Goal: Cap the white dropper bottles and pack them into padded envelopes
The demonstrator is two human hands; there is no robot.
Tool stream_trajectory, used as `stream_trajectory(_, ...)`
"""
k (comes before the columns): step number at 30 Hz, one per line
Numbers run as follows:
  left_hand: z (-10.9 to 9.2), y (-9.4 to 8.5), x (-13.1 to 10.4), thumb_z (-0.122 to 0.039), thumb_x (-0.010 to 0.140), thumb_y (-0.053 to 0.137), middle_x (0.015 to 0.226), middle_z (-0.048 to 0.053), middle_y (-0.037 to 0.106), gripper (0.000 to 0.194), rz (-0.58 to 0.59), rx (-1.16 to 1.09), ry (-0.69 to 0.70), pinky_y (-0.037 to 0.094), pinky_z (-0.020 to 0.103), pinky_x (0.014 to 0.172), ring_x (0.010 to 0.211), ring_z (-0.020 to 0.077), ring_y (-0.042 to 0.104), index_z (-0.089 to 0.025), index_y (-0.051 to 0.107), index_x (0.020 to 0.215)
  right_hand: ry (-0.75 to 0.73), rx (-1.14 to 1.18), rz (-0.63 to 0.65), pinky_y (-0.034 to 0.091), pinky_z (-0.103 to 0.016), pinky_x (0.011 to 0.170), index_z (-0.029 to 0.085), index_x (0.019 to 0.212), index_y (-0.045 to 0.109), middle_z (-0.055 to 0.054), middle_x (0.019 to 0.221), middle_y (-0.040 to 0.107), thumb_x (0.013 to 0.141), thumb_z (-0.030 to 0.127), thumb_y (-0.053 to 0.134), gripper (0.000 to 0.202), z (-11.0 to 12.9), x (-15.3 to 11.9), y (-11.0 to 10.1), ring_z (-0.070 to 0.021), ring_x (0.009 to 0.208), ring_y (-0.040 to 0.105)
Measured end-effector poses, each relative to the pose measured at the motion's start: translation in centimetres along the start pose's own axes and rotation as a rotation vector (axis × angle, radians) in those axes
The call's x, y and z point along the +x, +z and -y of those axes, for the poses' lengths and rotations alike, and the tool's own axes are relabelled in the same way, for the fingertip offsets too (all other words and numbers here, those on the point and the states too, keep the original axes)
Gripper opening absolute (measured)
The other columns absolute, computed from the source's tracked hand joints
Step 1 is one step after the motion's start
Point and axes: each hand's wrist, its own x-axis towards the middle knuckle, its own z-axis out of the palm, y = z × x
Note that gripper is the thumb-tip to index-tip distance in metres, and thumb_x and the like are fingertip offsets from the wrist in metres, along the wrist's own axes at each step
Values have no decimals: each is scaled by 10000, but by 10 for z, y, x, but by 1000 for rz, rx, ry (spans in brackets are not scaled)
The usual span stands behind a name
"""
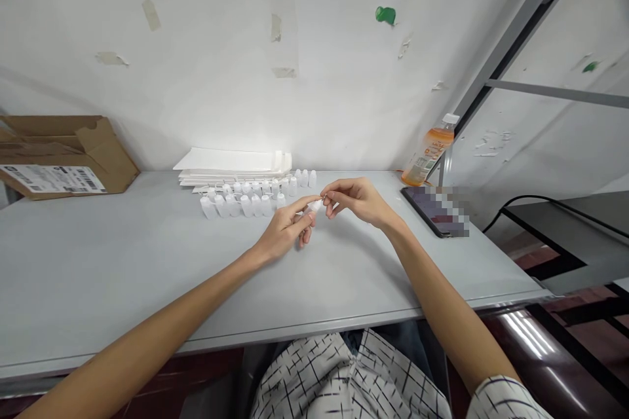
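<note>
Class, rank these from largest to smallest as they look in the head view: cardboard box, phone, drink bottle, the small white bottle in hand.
1. Cardboard box
2. Phone and drink bottle: too alike to rank
3. Small white bottle, partly covered by the left hand

Small bottle [315, 205] partly hidden in the left hand's grip [286, 228]
</note>
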Motion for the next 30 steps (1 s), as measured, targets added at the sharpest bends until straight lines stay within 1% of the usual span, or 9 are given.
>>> stream_trajectory(10,2,1,0,-423,934,543,771,-15,526,481,13,-19,-5,446,235,458,496,87,543,-187,524,1352,-15,-79,-8,591,-324,616,140,860,701,-34,763,651,844,406,652,271,-2,0,0,-143,634,657)
stream_trajectory(17,5,0,0,-419,941,533,741,-26,512,483,22,-1,-21,427,235,465,471,72,505,-163,520,1352,-19,-200,-6,566,-317,607,134,872,710,-38,756,653,869,336,608,227,-6,0,0,-139,597,652)
stream_trajectory(19,4,0,0,-416,940,534,752,-23,514,477,18,-15,-14,432,234,459,479,75,511,-163,521,1344,-17,-183,-11,569,-321,616,130,872,708,-39,757,653,869,335,607,228,-6,0,0,-143,605,657)
stream_trajectory(24,1,1,1,-404,947,522,765,-23,515,432,15,-43,0,457,236,472,498,80,530,-177,533,1315,3,-45,-25,591,-338,658,135,862,696,-36,772,657,842,385,648,256,-3,1,1,-144,642,665)
stream_trajectory(30,2,1,1,-410,942,532,777,-24,518,454,23,-56,13,460,235,472,499,80,539,-198,508,1343,12,-8,-31,598,-339,666,138,857,690,-31,778,652,840,393,653,258,0,0,2,-136,636,662)
